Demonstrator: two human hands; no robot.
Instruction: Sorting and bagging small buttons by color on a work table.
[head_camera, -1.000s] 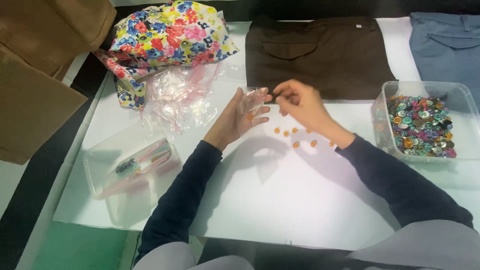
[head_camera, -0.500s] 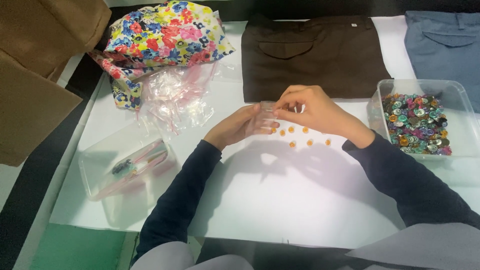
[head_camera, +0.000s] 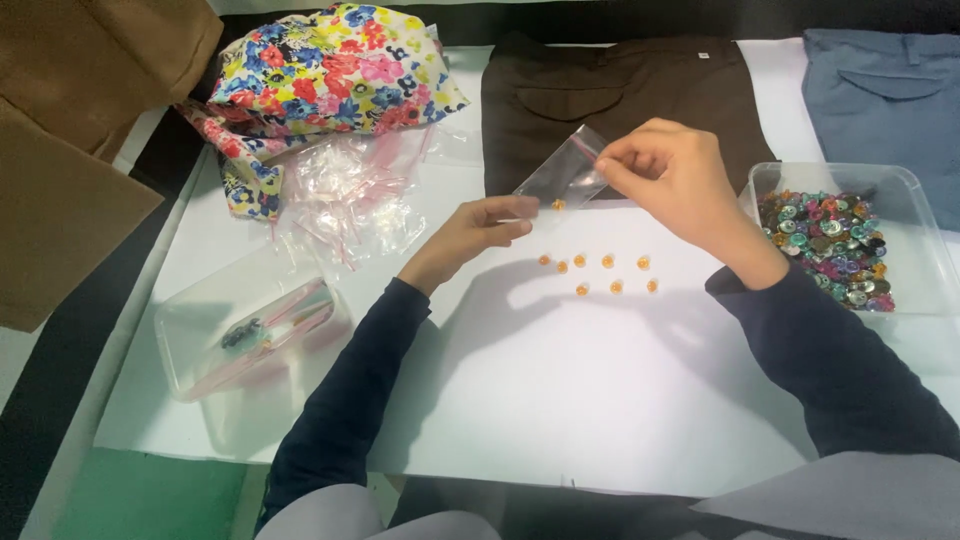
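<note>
A small clear zip bag with a red seal strip is held up between both hands above the white table. My left hand pinches its lower end, where one orange button shows inside. My right hand grips the top edge by the seal. Several small orange buttons lie loose on the table just below the bag, in two short rows.
A clear tub of mixed coloured buttons stands at the right. A pile of clear zip bags and a floral cloth lie at the back left, a clear lidded box front left. Brown trousers and blue-grey trousers lie behind.
Both hands have lifted apart from over the orange buttons, and the small bag is now stretched between them with one button inside.
</note>
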